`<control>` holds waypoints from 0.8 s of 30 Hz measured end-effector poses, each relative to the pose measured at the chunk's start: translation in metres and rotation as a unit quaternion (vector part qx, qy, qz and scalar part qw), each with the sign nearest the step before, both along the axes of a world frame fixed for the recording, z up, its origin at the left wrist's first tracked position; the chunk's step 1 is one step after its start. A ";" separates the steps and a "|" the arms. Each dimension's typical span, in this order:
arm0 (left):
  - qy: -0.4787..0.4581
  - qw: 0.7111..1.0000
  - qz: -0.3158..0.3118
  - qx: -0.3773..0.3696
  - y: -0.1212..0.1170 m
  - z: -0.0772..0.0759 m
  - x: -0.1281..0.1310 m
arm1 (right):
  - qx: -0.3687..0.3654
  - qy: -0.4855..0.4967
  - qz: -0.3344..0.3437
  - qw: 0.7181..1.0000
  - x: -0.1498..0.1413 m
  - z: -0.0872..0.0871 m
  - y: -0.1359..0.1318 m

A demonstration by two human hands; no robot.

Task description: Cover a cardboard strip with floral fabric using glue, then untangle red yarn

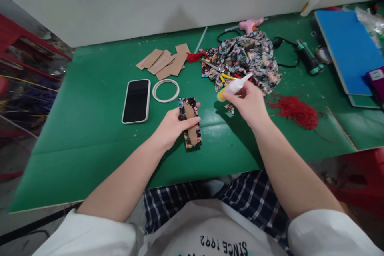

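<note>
The head camera looks forward and down at the nearby green table (90, 136).

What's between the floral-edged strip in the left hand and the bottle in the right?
In the head view, only bare green tabletop shows from the bottle to the fingers of the left hand at the strip's edge.

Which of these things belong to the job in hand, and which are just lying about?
Belong, judging by hands and matching materials:
cloth-edged card, in the left hand
white bottle, in the right hand
floral cloth
cardboard pieces

Probably just lying about:
phone
blue board
</note>
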State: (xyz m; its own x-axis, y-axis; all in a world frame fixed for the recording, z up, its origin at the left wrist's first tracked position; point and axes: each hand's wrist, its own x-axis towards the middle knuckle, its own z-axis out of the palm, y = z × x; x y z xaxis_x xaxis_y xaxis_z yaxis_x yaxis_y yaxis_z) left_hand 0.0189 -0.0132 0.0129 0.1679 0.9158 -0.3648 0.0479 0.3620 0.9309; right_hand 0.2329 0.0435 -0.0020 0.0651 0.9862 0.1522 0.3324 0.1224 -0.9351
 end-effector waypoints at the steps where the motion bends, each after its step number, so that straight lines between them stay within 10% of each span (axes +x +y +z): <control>1: -0.030 0.999 -0.012 -0.022 -0.002 0.003 0.002 | 0.005 -0.070 0.011 0.997 -0.004 -0.003 -0.001; 5: -0.115 0.991 -0.054 -0.044 -0.012 0.014 0.006 | 0.042 -0.254 0.036 0.966 -0.010 -0.011 -0.002; 17: -0.188 0.971 -0.132 -0.061 -0.021 0.021 0.006 | 0.095 -0.362 0.049 0.926 0.001 -0.016 0.000; 24: -0.207 0.962 -0.178 -0.016 -0.023 0.020 0.000 | 0.044 -0.407 0.022 0.912 0.021 0.038 -0.032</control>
State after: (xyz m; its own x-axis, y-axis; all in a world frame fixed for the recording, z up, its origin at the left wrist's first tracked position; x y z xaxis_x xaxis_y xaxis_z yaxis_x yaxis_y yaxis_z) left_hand 0.0186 -0.0366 0.0326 0.6054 0.7632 -0.2257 -0.1982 0.4192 0.8860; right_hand 0.2536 0.0118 0.0358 -0.1436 0.9668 0.2113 0.9049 0.2148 -0.3676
